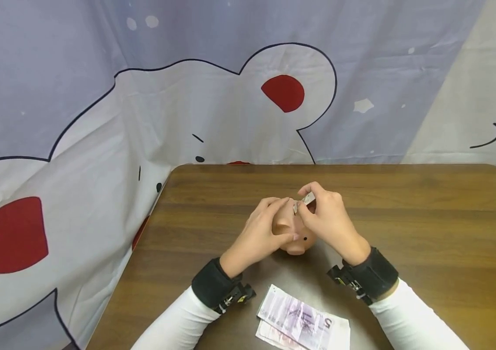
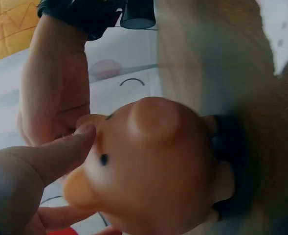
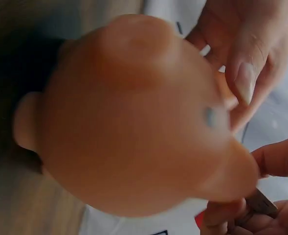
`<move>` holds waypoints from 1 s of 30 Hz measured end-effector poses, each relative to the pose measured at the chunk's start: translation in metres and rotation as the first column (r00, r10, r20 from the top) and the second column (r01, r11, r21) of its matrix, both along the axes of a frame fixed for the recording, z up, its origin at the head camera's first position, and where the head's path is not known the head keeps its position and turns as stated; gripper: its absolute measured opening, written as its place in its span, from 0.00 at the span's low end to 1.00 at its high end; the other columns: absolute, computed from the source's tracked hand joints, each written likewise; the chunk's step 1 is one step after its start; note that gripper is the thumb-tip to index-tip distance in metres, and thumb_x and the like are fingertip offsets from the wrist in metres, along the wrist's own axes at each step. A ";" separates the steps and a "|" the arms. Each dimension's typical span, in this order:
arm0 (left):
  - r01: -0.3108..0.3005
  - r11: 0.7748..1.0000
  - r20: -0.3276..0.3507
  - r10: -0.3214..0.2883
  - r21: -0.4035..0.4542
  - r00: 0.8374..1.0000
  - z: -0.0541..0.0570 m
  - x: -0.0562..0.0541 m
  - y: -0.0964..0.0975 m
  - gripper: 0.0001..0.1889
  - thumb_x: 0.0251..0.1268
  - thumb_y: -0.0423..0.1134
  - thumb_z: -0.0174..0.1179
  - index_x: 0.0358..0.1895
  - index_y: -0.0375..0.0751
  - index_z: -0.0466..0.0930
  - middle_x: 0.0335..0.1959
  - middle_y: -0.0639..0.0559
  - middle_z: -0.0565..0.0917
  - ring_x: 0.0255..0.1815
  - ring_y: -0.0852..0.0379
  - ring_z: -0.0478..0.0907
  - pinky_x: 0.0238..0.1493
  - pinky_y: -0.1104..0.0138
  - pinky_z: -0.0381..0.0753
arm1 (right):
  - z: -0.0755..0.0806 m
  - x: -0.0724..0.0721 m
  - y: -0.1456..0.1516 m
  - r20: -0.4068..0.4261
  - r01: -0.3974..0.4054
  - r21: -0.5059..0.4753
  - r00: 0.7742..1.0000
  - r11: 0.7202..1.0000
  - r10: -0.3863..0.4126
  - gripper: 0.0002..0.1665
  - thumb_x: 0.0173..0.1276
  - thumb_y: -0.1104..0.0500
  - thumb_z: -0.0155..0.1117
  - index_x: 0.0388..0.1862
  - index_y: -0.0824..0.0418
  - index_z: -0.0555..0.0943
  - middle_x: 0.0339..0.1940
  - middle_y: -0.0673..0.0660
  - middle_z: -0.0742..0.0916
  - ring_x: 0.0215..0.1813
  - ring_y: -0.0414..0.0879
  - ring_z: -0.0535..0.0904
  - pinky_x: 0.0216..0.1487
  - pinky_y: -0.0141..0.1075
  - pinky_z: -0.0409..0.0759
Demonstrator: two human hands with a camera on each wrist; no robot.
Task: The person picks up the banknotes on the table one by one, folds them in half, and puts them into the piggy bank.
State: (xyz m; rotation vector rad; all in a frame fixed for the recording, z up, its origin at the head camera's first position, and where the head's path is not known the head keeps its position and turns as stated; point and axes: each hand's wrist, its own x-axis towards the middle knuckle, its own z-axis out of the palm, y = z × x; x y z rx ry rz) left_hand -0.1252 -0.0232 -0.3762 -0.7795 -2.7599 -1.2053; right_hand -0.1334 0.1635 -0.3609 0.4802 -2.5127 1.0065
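Observation:
A pinkish-orange piggy bank stands on the table, snout towards me. My left hand steadies it from the left, thumb on the head and fingers over the top; the left wrist view shows the thumb near an ear of the piggy bank. Above the pig's back, my right hand pinches a small folded banknote. From the right wrist, the edge of that folded note shows between the fingers, behind an ear. The slot itself is hidden by the hands.
Nearer me on the wooden table lies a small stack of banknotes, a purple 5 note on top and a reddish one beneath. A printed curtain hangs behind the table's far edge.

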 end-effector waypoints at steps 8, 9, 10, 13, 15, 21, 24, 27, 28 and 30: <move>-0.021 1.000 0.017 0.021 -0.019 1.000 -0.003 -0.002 0.003 0.37 0.54 0.42 0.72 0.69 0.43 0.70 0.63 0.47 0.71 0.61 0.46 0.71 0.59 0.52 0.73 | -0.013 0.002 -0.015 -0.225 0.076 0.304 0.974 0.950 -0.006 0.08 0.65 0.66 0.58 0.43 0.64 0.77 0.27 0.54 0.81 0.23 0.48 0.76 0.17 0.40 0.74; -0.022 0.999 0.019 0.023 -0.022 1.000 -0.003 -0.002 0.003 0.36 0.53 0.41 0.72 0.69 0.42 0.70 0.63 0.47 0.71 0.61 0.45 0.71 0.59 0.52 0.73 | -0.013 0.003 -0.016 -0.219 0.072 0.336 0.976 0.939 0.004 0.09 0.66 0.65 0.58 0.45 0.64 0.77 0.29 0.55 0.82 0.26 0.49 0.77 0.17 0.41 0.76; -0.023 0.999 0.021 0.024 -0.025 1.000 -0.003 -0.002 0.003 0.36 0.54 0.41 0.72 0.68 0.41 0.70 0.63 0.47 0.71 0.62 0.45 0.71 0.60 0.51 0.73 | -0.012 0.004 -0.016 -0.193 0.061 0.361 0.981 0.931 0.011 0.09 0.68 0.63 0.58 0.46 0.63 0.77 0.31 0.54 0.82 0.29 0.50 0.79 0.19 0.42 0.77; -0.018 0.999 0.023 0.019 -0.029 1.000 -0.004 -0.003 0.002 0.37 0.54 0.42 0.73 0.69 0.42 0.70 0.63 0.46 0.71 0.62 0.44 0.71 0.61 0.50 0.72 | -0.005 0.008 -0.013 -0.077 0.000 0.381 0.996 0.924 0.032 0.13 0.72 0.57 0.58 0.52 0.62 0.77 0.35 0.55 0.82 0.33 0.50 0.79 0.26 0.43 0.80; -0.012 0.999 0.016 0.013 -0.030 1.000 -0.005 -0.003 0.001 0.38 0.54 0.44 0.73 0.69 0.42 0.69 0.62 0.46 0.72 0.62 0.44 0.71 0.61 0.50 0.72 | 0.001 0.009 -0.008 -0.020 -0.055 0.348 0.998 0.936 0.066 0.14 0.73 0.56 0.58 0.52 0.61 0.79 0.38 0.55 0.83 0.35 0.49 0.80 0.30 0.44 0.80; 0.003 1.000 0.014 -0.003 -0.026 1.000 -0.004 -0.002 0.000 0.40 0.55 0.49 0.73 0.71 0.46 0.67 0.63 0.47 0.71 0.62 0.44 0.70 0.61 0.50 0.71 | 0.010 0.005 0.003 -0.089 -0.160 0.226 0.979 0.961 0.184 0.06 0.66 0.64 0.66 0.41 0.64 0.86 0.32 0.54 0.87 0.32 0.45 0.82 0.31 0.39 0.80; 0.003 1.000 0.026 -0.003 -0.027 1.000 -0.004 -0.001 0.000 0.41 0.55 0.51 0.72 0.72 0.48 0.66 0.63 0.47 0.70 0.63 0.44 0.70 0.61 0.49 0.72 | 0.005 0.000 0.004 -0.118 -0.145 0.217 0.978 0.965 0.174 0.05 0.62 0.65 0.70 0.37 0.64 0.87 0.28 0.52 0.85 0.27 0.41 0.79 0.27 0.34 0.77; -0.001 1.000 0.028 0.002 -0.031 1.000 -0.004 -0.001 0.000 0.41 0.55 0.51 0.72 0.72 0.49 0.66 0.64 0.47 0.70 0.63 0.43 0.69 0.61 0.49 0.71 | -0.002 -0.004 0.003 -0.132 -0.114 0.208 0.981 0.971 0.143 0.04 0.60 0.65 0.71 0.35 0.63 0.88 0.26 0.51 0.83 0.25 0.40 0.76 0.26 0.33 0.75; -0.004 0.999 0.031 0.005 -0.033 0.999 -0.004 -0.001 0.000 0.41 0.55 0.51 0.72 0.72 0.49 0.66 0.64 0.47 0.70 0.64 0.43 0.69 0.62 0.49 0.71 | -0.004 -0.004 0.003 -0.141 -0.101 0.212 0.981 0.972 0.133 0.04 0.60 0.65 0.72 0.34 0.62 0.88 0.26 0.51 0.83 0.25 0.40 0.76 0.26 0.33 0.75; -0.007 0.999 0.034 0.009 -0.037 0.999 -0.004 -0.001 0.000 0.41 0.55 0.52 0.72 0.72 0.49 0.66 0.65 0.47 0.70 0.64 0.43 0.69 0.62 0.49 0.71 | -0.006 -0.002 0.003 -0.163 -0.080 0.229 0.979 0.970 0.119 0.03 0.59 0.65 0.72 0.33 0.62 0.88 0.27 0.51 0.82 0.26 0.42 0.78 0.26 0.35 0.76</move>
